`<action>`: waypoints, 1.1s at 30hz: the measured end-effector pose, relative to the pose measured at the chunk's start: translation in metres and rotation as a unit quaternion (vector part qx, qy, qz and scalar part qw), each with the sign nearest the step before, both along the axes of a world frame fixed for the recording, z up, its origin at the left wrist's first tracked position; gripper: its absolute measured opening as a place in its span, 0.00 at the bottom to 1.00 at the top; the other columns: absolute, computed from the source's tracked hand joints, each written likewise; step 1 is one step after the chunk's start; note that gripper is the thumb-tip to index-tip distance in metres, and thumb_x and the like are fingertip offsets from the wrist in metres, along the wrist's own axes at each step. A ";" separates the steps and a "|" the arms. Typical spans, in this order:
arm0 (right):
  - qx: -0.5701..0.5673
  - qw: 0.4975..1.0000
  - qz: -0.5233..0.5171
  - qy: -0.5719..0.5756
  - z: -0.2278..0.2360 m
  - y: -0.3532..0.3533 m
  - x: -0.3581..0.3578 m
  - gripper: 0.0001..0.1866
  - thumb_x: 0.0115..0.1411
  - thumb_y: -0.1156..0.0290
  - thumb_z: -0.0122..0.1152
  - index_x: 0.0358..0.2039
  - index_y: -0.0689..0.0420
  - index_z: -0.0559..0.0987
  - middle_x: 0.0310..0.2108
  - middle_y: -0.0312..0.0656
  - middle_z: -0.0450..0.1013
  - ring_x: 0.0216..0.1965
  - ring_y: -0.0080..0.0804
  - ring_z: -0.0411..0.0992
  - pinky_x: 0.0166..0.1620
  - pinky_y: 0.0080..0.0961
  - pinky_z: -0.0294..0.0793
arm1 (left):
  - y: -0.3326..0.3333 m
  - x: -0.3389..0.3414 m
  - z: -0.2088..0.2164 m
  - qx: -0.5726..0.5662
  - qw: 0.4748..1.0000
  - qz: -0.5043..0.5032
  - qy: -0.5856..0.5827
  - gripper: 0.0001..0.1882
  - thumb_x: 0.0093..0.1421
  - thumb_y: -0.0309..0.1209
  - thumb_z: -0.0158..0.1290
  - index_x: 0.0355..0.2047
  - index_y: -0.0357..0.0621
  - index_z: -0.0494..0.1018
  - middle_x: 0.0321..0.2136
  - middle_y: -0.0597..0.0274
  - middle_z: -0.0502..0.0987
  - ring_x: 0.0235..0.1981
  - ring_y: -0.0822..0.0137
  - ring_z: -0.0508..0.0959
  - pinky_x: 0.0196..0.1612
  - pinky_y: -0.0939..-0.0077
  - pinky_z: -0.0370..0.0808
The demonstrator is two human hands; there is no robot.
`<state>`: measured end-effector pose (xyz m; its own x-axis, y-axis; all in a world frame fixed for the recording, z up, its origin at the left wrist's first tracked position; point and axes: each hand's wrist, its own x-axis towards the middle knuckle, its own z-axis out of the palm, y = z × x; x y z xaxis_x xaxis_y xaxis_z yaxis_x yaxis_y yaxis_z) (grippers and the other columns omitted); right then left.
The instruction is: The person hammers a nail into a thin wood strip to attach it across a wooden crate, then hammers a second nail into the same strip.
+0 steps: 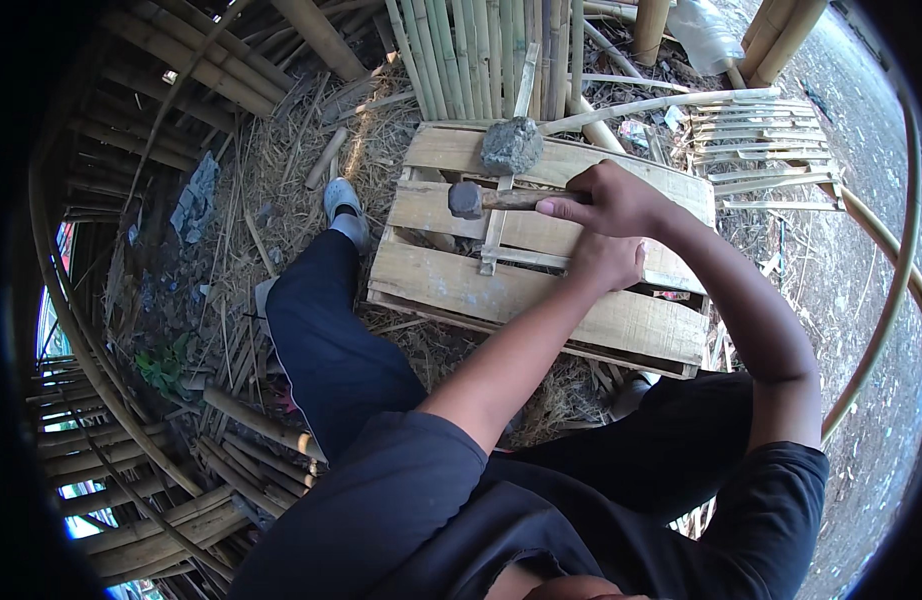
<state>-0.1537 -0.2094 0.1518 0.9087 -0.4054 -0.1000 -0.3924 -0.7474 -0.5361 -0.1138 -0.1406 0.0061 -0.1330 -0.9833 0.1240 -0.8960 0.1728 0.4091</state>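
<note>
My right hand (613,198) is wrapped round the wooden handle of a hammer (467,200), its blocky metal head pointing left over a slatted wooden pallet (436,275). Just below it, my left hand (607,263) is closed on a thin bamboo strip (536,259) that runs leftward across the slats. That strip meets a lengthwise bamboo strip (495,232) lying across the pallet. A rough lump of concrete (512,146) sits on the lengthwise strip at the far side. My left fingers are partly hidden by the wrist and the right hand.
Upright split bamboo poles (481,60) stand behind the pallet. At the right lies a woven bamboo slat panel (766,150) beside a long curved bamboo strip (896,260). Stacked bamboo (111,500) fills the left, and straw and scraps litter the ground round my feet.
</note>
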 end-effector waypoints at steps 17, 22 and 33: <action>0.383 0.689 -0.555 -0.265 0.084 0.140 -0.081 0.31 0.67 0.34 0.55 0.20 0.47 0.67 0.12 0.22 0.53 0.10 0.14 0.48 0.15 0.19 0.44 | 0.015 0.015 0.002 -0.085 0.995 -0.042 0.037 0.20 0.61 0.30 0.51 0.54 0.45 0.76 0.65 0.51 0.69 0.71 0.57 0.62 0.74 0.29 0.33; 0.397 0.674 -0.577 -0.236 0.065 0.136 -0.104 0.31 0.66 0.33 0.55 0.21 0.47 0.67 0.13 0.23 0.53 0.10 0.14 0.47 0.15 0.19 0.44 | 0.027 0.028 0.003 -0.056 0.997 -0.029 0.034 0.32 0.63 0.46 0.55 0.65 0.49 0.69 0.72 0.56 0.60 0.75 0.59 0.55 0.74 0.31 0.30; 0.377 0.723 -0.544 -0.196 0.079 0.150 -0.117 0.31 0.70 0.39 0.53 0.20 0.52 0.71 0.15 0.26 0.59 0.14 0.13 0.54 0.17 0.19 0.51 | 0.030 0.029 0.012 0.010 0.986 -0.154 -0.069 0.39 0.63 0.61 0.52 0.72 0.67 0.61 0.77 0.60 0.49 0.78 0.59 0.42 0.75 0.35 0.28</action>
